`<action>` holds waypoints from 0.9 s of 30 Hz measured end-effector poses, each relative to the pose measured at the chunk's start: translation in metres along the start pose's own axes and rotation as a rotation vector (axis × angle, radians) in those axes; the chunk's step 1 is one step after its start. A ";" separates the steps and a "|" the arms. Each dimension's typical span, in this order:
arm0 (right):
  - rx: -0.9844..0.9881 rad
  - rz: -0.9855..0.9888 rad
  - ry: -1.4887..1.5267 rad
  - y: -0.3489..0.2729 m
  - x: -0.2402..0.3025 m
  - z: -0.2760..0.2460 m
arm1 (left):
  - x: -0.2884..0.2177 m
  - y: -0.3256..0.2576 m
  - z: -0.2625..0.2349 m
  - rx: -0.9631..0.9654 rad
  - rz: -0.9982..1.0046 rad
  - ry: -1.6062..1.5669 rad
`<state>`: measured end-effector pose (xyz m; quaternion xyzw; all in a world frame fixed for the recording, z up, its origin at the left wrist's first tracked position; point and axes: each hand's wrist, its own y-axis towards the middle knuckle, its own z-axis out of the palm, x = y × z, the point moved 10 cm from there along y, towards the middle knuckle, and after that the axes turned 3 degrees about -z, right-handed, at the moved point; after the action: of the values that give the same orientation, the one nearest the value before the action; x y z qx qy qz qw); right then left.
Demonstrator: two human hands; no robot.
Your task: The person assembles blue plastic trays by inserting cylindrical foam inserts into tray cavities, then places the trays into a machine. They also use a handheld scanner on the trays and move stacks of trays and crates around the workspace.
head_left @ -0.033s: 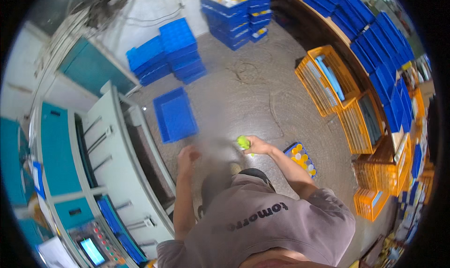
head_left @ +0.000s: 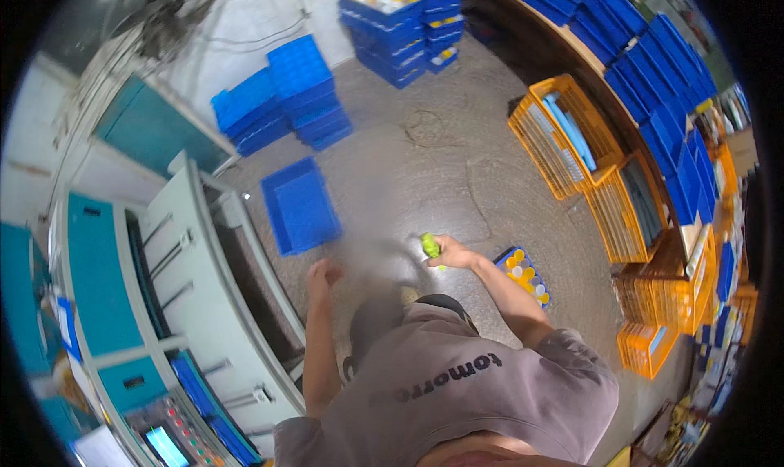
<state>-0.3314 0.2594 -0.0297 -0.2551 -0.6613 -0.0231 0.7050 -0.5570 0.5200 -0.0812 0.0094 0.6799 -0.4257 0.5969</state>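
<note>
My right hand is stretched forward over the concrete floor and grips a small yellow-green bottle. Just right of that arm, a small blue crate on the floor holds several bottles with yellow and white caps. My left hand hangs in front of me with curled fingers and nothing visible in it; it is blurred. A flat blue tray lies empty on the floor ahead of my left hand. My grey shirt fills the lower part of the picture.
A white and teal machine with a control panel stands close on my left. Stacks of blue crates stand at the back, some holding bottles. Orange wire crates and shelves of blue bins line the right side.
</note>
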 end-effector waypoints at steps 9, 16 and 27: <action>-0.249 0.148 -0.463 0.069 0.037 -0.230 | 0.126 0.132 0.022 0.404 0.113 1.117; -0.927 0.048 -0.227 0.099 0.165 -0.517 | 0.051 0.303 0.131 0.162 -0.277 0.765; -1.891 -0.465 -0.808 -0.005 0.475 -1.015 | -0.175 0.481 0.411 0.078 0.002 0.156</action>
<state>0.6602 0.0035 0.4256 -0.5568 -0.5923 -0.5774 -0.0754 0.0740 0.6712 -0.1801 0.0665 0.7074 -0.4491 0.5417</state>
